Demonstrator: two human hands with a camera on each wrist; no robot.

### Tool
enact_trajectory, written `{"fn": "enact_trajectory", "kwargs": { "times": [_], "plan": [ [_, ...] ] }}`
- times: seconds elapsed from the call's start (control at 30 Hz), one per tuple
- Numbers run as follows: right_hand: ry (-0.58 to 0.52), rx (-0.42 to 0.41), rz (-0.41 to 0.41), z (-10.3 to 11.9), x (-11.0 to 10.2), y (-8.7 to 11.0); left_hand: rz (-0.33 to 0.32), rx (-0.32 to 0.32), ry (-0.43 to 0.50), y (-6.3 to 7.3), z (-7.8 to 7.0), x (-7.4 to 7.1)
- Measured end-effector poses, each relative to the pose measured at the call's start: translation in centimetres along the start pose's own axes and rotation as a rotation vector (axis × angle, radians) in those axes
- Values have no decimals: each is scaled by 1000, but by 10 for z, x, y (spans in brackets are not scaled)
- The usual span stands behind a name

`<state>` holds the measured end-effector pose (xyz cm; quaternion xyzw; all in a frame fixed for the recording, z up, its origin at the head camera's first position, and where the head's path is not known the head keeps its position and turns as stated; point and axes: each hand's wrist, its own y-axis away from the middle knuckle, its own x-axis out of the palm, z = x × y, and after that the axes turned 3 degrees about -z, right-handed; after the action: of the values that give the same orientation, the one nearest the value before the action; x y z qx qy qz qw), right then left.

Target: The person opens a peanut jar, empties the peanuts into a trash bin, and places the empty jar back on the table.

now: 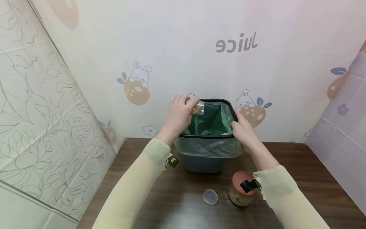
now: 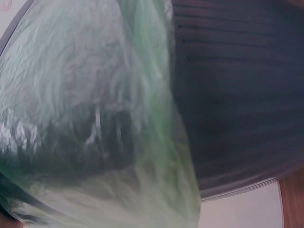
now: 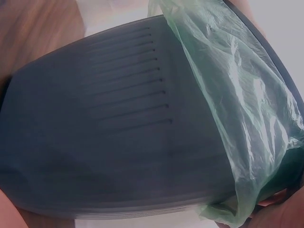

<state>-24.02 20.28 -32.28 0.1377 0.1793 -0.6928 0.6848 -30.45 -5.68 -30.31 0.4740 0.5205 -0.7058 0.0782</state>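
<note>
My left hand [image 1: 179,112] grips a small clear jar [image 1: 199,108] with pale contents. The jar lies tipped on its side over the left part of the bin's opening, its uncapped mouth facing right. A dark grey trash bin [image 1: 204,163] stands on the table, lined with a thin green trash bag [image 1: 208,148] folded down over its black rim. At the bin's right edge, my right hand [image 1: 244,129] pinches the rim and bag. Both wrist views show mostly the bin's ribbed side [image 3: 123,156] and the bag's hanging fold [image 2: 156,114].
A round clear lid [image 1: 210,197] lies flat on the brown wooden table [image 1: 168,197] in front of the bin. To its right, below my right forearm, stands a container with a terracotta-coloured top [image 1: 240,178]. A wall with printed bunnies rises behind the bin.
</note>
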Motion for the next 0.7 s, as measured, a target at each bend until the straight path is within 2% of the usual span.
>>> {"fn": "enact_trajectory", "kwargs": {
  "times": [0.33,0.7],
  "plan": [
    [-3,-17,2,0,-1,1,53,41,-82,-2,-3,-1],
    [24,-16,3,0,0,0,34,93,-117,-3,-2,-1]
  ]
}}
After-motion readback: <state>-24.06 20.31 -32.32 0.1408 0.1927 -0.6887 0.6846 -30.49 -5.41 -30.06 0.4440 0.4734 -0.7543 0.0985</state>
